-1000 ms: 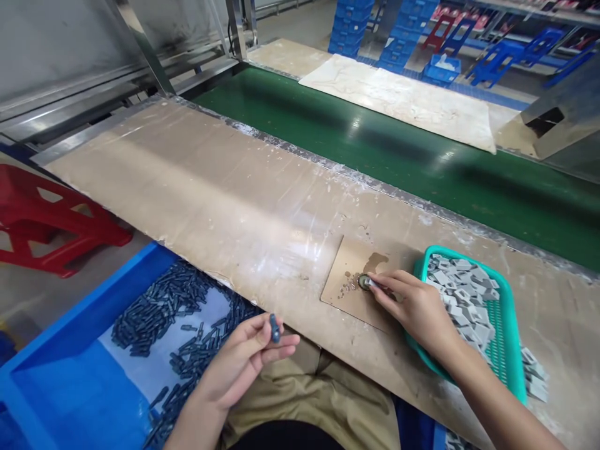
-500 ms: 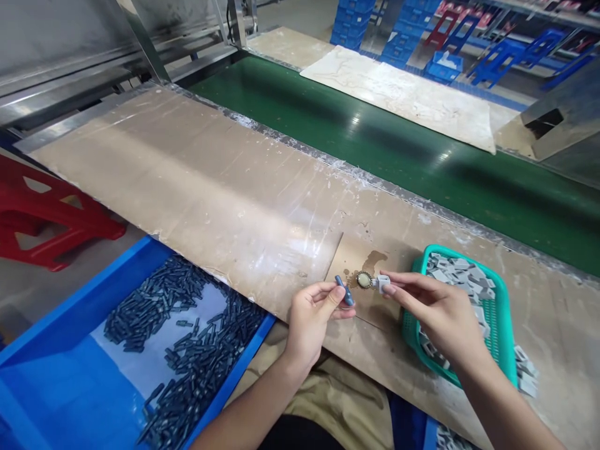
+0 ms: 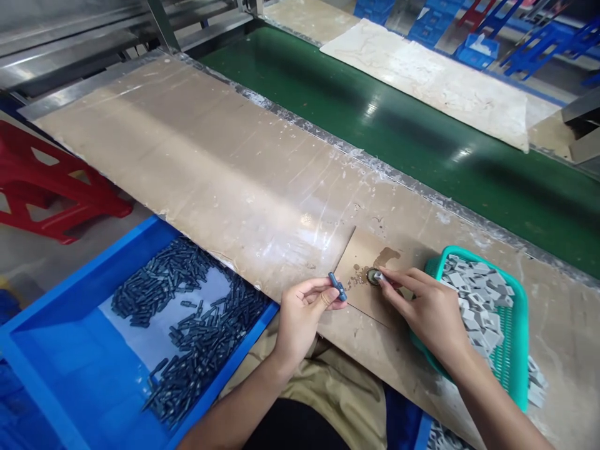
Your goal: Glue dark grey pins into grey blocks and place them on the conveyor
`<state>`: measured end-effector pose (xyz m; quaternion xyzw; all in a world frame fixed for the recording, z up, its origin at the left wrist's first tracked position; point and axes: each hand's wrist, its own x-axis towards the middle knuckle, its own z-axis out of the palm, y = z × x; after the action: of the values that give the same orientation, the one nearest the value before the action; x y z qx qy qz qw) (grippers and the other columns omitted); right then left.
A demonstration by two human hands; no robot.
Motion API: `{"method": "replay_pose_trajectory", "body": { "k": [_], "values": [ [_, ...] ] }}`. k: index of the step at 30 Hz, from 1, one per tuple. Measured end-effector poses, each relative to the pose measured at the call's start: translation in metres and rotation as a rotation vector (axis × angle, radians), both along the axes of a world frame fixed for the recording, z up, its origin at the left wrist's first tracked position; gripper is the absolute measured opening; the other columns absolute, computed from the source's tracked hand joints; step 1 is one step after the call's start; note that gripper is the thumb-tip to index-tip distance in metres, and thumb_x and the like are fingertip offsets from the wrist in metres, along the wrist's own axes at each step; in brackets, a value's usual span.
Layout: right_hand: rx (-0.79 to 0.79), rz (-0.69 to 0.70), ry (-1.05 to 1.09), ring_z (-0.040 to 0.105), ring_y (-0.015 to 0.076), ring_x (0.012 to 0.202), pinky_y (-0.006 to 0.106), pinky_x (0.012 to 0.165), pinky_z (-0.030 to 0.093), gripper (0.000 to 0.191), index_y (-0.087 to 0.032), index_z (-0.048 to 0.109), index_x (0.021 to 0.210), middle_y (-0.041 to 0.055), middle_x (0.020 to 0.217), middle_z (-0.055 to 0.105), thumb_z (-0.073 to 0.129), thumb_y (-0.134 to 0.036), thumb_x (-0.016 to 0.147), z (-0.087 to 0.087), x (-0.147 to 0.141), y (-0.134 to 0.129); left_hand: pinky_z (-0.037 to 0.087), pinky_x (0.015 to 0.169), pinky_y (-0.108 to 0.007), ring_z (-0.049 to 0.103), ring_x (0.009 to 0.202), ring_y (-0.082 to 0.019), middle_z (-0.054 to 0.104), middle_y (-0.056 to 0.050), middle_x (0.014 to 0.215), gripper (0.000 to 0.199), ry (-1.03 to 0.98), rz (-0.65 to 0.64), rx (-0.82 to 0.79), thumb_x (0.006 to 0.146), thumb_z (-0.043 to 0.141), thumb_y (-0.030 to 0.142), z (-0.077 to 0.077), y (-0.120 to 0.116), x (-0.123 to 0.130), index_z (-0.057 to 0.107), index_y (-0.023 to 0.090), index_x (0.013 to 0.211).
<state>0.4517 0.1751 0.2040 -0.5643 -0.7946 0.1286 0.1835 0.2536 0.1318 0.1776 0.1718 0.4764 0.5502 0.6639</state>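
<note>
Between thumb and fingers, my left hand (image 3: 307, 309) pinches a small dark blue plastic part (image 3: 338, 287) with a stem and a side bump, raised just over the table edge. My right hand (image 3: 424, 300) grips a small grey plastic piece (image 3: 378, 277) by its sides. That piece is over a small round dish (image 3: 373, 275), which looks like a bottle cap; whether the two touch I cannot tell. Under the dish lies a brown cardboard sheet (image 3: 360, 250) with dark wet stains. A green basket (image 3: 518, 337) of grey pieces (image 3: 480, 281) stands beside my right forearm.
At lower left a blue tray (image 3: 60, 381) holds many dark blue parts (image 3: 206, 350). Behind the brown tabletop (image 3: 187, 156) runs a green conveyor belt (image 3: 319, 94), with a whitish board (image 3: 431, 81) across its far side. A red stool (image 3: 51, 187) stands at left.
My right hand has brought the grey piece left and down onto or over the round dish. My left hand still holds the blue part, slightly turned. The view has shifted a little.
</note>
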Motion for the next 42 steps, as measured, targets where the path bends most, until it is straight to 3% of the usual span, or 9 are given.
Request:
{"method": "replay_pose_trajectory", "body": {
  "k": [14,21,25,30,38,42],
  "values": [
    [-0.022,-0.004,0.031,0.069,0.0232,0.075,0.035,0.067,0.055,0.030,-0.021,0.075,0.096,0.0084,0.086,0.073,0.053,-0.040,0.089,0.001,0.000,0.000,0.059,0.068,-0.030,0.071,0.065,-0.022,0.075,-0.009,0.076,0.033,-0.002,-0.097,-0.081,0.063,0.082,0.031,0.002,0.001,0.005,0.074,0.011,0.089],
    [-0.207,-0.279,0.474,0.071,0.0241,0.072,0.035,0.062,0.059,0.018,-0.026,0.077,0.086,0.0043,0.083,0.076,0.072,-0.038,0.074,0.024,-0.005,-0.012,0.061,0.066,-0.034,0.070,0.060,-0.021,0.074,-0.008,0.070,0.034,-0.139,-0.063,-0.057,0.058,0.085,0.033,0.006,0.006,0.017,0.074,0.009,0.080],
    [-0.326,-0.337,0.667,0.073,0.0251,0.071,0.035,0.063,0.062,0.018,-0.027,0.078,0.083,0.0046,0.082,0.077,0.077,-0.035,0.068,0.033,-0.010,-0.024,0.062,0.070,-0.040,0.070,0.060,-0.022,0.074,-0.010,0.073,0.035,-0.196,-0.094,-0.019,0.058,0.085,0.034,0.013,0.008,0.029,0.074,0.009,0.081],
    [-0.340,-0.354,0.718,0.073,0.0246,0.071,0.034,0.062,0.063,0.017,-0.026,0.078,0.084,0.0054,0.085,0.077,0.078,-0.032,0.067,0.034,-0.013,-0.029,0.063,0.066,-0.040,0.070,0.063,-0.024,0.074,-0.011,0.075,0.034,-0.183,-0.085,0.010,0.059,0.085,0.034,0.017,0.007,0.034,0.074,0.009,0.079],
    [-0.305,-0.216,0.532,0.072,0.0224,0.067,0.029,0.054,0.060,0.019,-0.022,0.078,0.085,0.0066,0.082,0.077,0.075,-0.034,0.071,0.041,-0.018,-0.029,0.063,0.061,-0.031,0.071,0.063,-0.021,0.075,-0.008,0.078,0.005,0.132,-0.071,0.194,0.072,0.072,0.018,0.019,0.010,0.037,0.073,0.014,0.073],
    [-0.230,-0.213,0.410,0.071,0.0240,0.064,0.032,0.056,0.058,0.023,-0.021,0.078,0.085,0.0055,0.074,0.076,0.071,-0.041,0.073,0.042,-0.011,-0.003,0.062,0.066,-0.031,0.072,0.069,-0.020,0.076,-0.007,0.085,0.014,0.324,-0.175,0.286,0.077,0.065,0.016,0.024,0.033,0.035,0.074,0.016,0.088]
  ]
}}
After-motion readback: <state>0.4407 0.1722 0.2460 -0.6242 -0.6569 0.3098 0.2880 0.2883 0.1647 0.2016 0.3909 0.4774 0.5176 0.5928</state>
